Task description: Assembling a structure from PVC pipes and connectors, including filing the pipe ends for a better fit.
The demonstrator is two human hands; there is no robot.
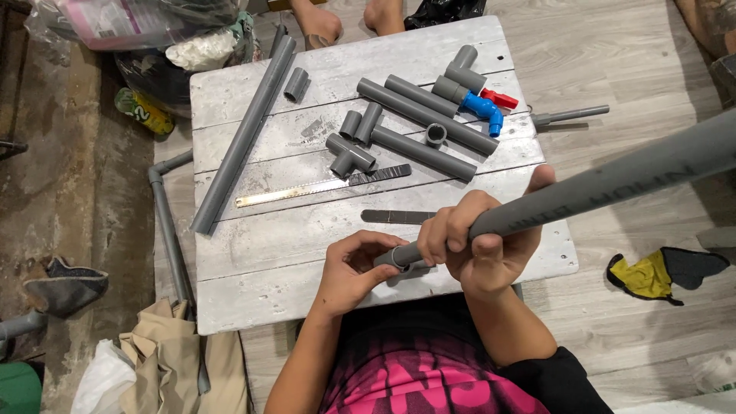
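Over the near edge of the white plank counter (253, 253), both hands work on one long grey pipe (613, 180). Right hand (479, 245) is clenched around the pipe close to its near end, fingers wrapped over the top, thumb up along the far side. Left hand (356, 264) cups the pipe's end, fingertips pinched on what looks like a short grey fitting (399, 257) at the tip; partly hidden by the fingers, so cannot tell how far it is seated.

Pipe runs from between the hands up and out to the right, past the counter edge, tilted toward the camera.

Judgement on the step: seating a fitting on the pipe end. To do it well, keep the right-hand grip near the end so the long free length does not lever about; hold the fitting square to the pipe axis; push straight with a slight twist.

Thing vs hand: pipe end lies directly between the two hands, touching both, just above the counter's near edge.

Also on the counter: a hacksaw blade (322, 185), a dark flat file (397, 217), a longer grey pipe (244, 134) lying along the left side, cut pipe pieces and tee joints (349, 153), a blue elbow with a red-handled valve (484, 106)
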